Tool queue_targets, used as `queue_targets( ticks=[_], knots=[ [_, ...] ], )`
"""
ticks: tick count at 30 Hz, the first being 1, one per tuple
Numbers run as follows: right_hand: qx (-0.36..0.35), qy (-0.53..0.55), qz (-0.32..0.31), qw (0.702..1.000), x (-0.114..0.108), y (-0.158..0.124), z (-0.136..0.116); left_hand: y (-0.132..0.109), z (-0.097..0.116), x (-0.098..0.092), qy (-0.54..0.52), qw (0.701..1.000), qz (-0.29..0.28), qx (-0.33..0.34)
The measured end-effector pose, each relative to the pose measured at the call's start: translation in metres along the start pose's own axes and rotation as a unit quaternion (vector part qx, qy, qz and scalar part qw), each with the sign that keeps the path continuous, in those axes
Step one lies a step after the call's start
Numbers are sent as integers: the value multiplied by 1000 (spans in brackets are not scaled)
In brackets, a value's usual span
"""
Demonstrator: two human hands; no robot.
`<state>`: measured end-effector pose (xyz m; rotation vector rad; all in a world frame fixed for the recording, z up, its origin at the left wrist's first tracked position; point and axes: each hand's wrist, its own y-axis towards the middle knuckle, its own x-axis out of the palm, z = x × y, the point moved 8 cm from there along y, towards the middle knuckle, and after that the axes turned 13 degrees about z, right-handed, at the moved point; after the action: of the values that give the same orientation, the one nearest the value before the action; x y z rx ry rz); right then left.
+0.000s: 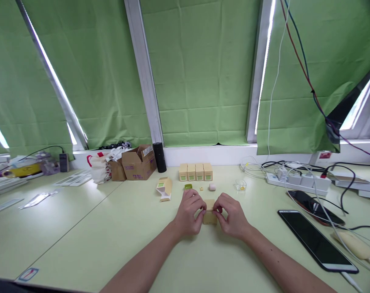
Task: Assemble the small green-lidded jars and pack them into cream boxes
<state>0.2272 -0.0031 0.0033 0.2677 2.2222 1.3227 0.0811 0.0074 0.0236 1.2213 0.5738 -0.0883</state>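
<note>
A small tan cardboard box [210, 218] sits on the table between my two hands. My left hand [190, 212] pinches its left edge near the top with thumb and fingers. On the opposite side, my right hand [230, 215] grips the right edge the same way. Just beyond lie a small green item [188, 186], a tiny yellow piece [201, 188] and a pale pinkish piece [212, 187]. An opened tan box [164, 189] with a green label stands to the left. Several closed boxes of the same kind [195, 172] form a row farther back.
A clear plastic container [240, 185] holds small yellow bits. To the right lie a large phone [317, 240], a dark phone [316, 206], cables and a power strip [297, 182]. A brown carton [139, 165] and a black cylinder [159, 157] stand at the back left.
</note>
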Motion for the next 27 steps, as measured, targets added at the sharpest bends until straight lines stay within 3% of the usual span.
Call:
queue_targets(
  ticks=[6,27],
  knots=[
    [-28,6,22,999,-1,-1,-2,1,6,-2,3,999,24,36],
    [-30,14,12,999,0,-1,-4,-1,2,0,-7,1000,12,26]
  ],
)
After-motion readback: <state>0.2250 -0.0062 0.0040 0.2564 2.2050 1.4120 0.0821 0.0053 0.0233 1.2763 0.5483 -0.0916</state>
